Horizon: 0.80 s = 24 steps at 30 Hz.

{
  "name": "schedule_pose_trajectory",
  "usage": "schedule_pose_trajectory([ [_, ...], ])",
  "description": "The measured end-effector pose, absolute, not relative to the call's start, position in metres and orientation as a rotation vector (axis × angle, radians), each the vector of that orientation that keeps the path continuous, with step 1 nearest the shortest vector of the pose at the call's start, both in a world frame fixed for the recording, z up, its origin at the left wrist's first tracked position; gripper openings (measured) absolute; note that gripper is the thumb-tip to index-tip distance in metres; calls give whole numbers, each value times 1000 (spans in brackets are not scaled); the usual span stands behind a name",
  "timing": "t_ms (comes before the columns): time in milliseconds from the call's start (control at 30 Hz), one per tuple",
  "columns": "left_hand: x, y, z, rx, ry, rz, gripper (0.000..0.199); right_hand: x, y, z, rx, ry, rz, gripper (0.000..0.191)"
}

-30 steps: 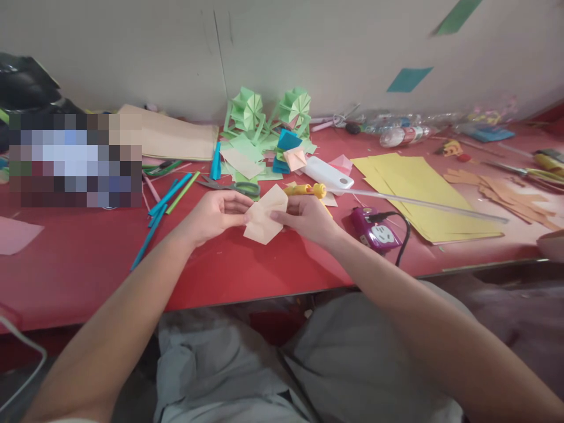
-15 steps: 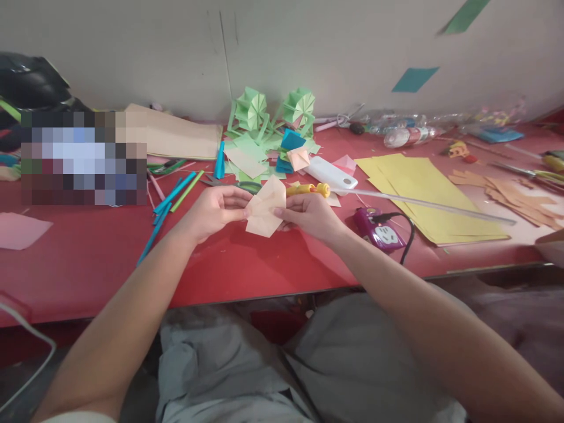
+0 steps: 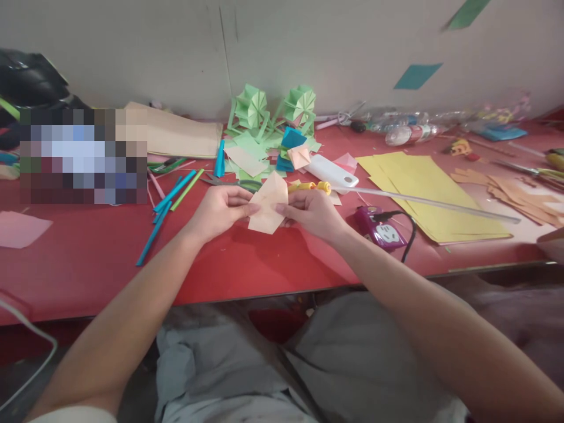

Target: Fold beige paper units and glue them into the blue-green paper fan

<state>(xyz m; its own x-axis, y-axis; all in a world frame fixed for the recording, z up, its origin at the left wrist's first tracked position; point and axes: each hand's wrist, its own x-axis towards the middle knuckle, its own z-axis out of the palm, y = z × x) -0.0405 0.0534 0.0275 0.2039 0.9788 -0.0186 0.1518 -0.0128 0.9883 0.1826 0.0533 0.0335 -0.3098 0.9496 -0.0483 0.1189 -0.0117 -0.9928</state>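
Note:
A folded cream paper (image 3: pixel 269 205) is held up above the red table (image 3: pixel 238 264), near its front edge. My left hand (image 3: pixel 222 211) pinches its left side, thumb on the front face. On the right side, my right hand (image 3: pixel 311 212) grips the paper the same way, thumb in front. The fingers behind the paper are partly hidden. Just beyond my right hand lies a yellow-handled tool (image 3: pixel 324 187), and green-handled scissors (image 3: pixel 251 185) lie behind the paper.
Green folded paper pieces (image 3: pixel 251 107) stand by the wall. Blue paper strips (image 3: pixel 152 241) lie left of my hands. To the right are a purple power socket (image 3: pixel 379 228) with a black cable, yellow sheets (image 3: pixel 427 194), a white glue gun-like object (image 3: pixel 330 171) and a clear stick (image 3: pixel 440 202).
The cream paper has turned slightly and looks flatter. My left thumb has slid further over its left side. Both hands still hold it in nearly the same place.

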Motion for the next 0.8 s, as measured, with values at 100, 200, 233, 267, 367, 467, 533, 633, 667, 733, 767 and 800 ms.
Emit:
schedule_pose_trajectory([
  [100,-37,51,29,1468,1179,1012,41,184,52,33,-1139,-1541,1410,38],
  [200,-33,48,31,1540,1152,1026,40,182,51,29,-1128,-1608,1420,40],
  [233,-32,47,31,1557,1138,1016,40,181,51,28,-1129,-1626,1404,41],
  [267,-30,46,32,1569,1126,999,40,179,51,26,-1131,-1640,1377,41],
  [367,-29,45,32,1571,1098,946,38,176,51,22,-1125,-1664,1334,40],
  [467,-30,46,31,1558,1109,944,33,174,50,23,-1132,-1633,1391,38],
  [533,-32,47,31,1549,1127,952,32,174,49,24,-1159,-1618,1394,38],
  [633,-37,47,32,1544,1139,943,33,175,48,27,-1158,-1661,1379,39],
  [667,-39,47,32,1541,1133,928,35,175,48,28,-1141,-1672,1394,40],
  [733,-43,47,33,1531,1118,896,37,175,46,30,-1109,-1663,1442,42],
  [767,-45,46,33,1526,1112,879,38,175,45,30,-1100,-1646,1471,43],
  [800,-47,46,33,1524,1109,866,38,174,44,31,-1096,-1624,1501,44],
])
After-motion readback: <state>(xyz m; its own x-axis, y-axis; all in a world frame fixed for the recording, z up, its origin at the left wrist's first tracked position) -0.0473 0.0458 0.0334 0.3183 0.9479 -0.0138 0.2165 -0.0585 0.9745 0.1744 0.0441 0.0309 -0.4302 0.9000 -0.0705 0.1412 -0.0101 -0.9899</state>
